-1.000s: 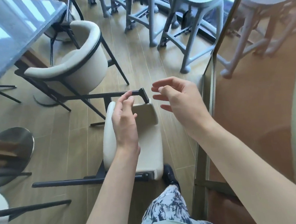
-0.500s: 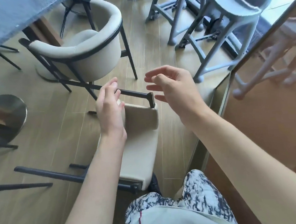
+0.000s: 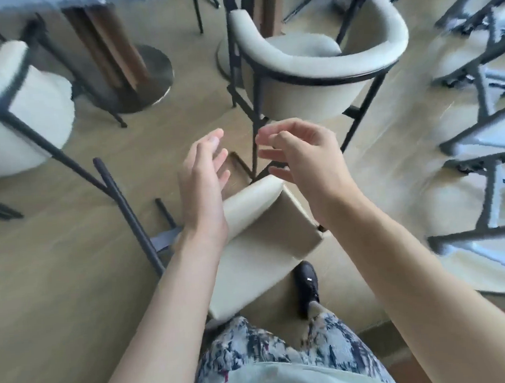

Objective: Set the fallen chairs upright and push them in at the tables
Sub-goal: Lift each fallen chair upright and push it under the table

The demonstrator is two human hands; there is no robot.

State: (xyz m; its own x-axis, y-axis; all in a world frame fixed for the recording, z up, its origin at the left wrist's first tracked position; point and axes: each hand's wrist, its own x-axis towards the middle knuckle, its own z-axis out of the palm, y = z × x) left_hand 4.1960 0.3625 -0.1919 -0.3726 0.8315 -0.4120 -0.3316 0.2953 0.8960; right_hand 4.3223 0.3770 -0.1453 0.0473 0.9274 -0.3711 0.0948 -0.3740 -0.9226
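Observation:
A cream upholstered chair [image 3: 260,238] with a black metal frame lies fallen on its side on the wooden floor right in front of me, its black legs [image 3: 127,212] pointing left. My left hand [image 3: 206,182] hovers over the chair's upper edge with fingers straight and holds nothing. My right hand [image 3: 305,154] hangs just above the chair's far end, fingers loosely curled and empty. An upright cream chair [image 3: 320,61] with a curved back stands just beyond both hands.
Another cream chair [image 3: 15,112] stands at the left. A table pedestal [image 3: 110,48] on a round metal base rises at the top left. Grey high chairs [image 3: 486,133] crowd the right side. My black shoe [image 3: 307,286] stands beside the fallen chair.
The view has swung to the left and down. Both hands have stayed above the fallen chair, empty, and now sit closer together. The left hand has come off the chair's frame bar.

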